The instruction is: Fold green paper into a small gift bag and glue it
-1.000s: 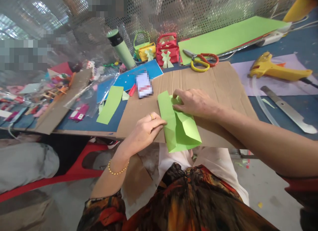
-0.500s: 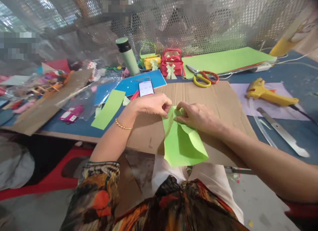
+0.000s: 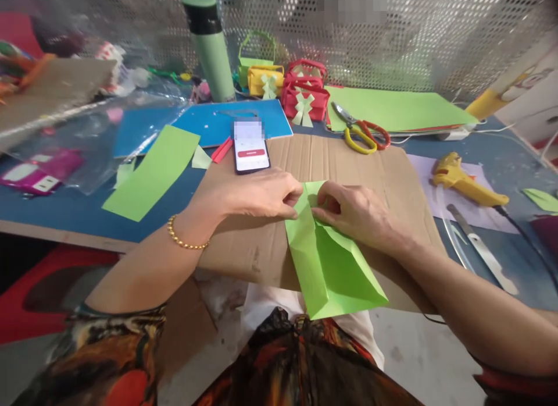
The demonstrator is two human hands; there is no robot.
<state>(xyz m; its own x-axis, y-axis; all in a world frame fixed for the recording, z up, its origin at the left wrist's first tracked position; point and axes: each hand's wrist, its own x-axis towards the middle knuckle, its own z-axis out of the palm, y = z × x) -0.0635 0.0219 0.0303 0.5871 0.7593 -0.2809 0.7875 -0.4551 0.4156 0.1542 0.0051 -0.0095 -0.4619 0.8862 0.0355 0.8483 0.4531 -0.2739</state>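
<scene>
A folded sheet of light green paper (image 3: 331, 266) lies on a brown cardboard sheet (image 3: 379, 167), its near end hanging over the table edge toward my lap. My left hand (image 3: 253, 193) pinches the paper's far left corner between thumb and fingers. My right hand (image 3: 357, 211) presses and pinches the far end of the same paper just beside it. The two hands nearly touch at the top fold.
A phone (image 3: 249, 145) lies just beyond my hands. Further back stand a green flask (image 3: 209, 45), small paper baskets (image 3: 304, 98), scissors (image 3: 361, 131) and green sheets (image 3: 392, 108). A yellow glue gun (image 3: 462, 179) and a knife (image 3: 482, 255) lie at the right; a green strip (image 3: 152, 172) at the left.
My left hand has moved from the paper's near left edge up to its far corner, beside my right hand. The view has shifted closer to the table.
</scene>
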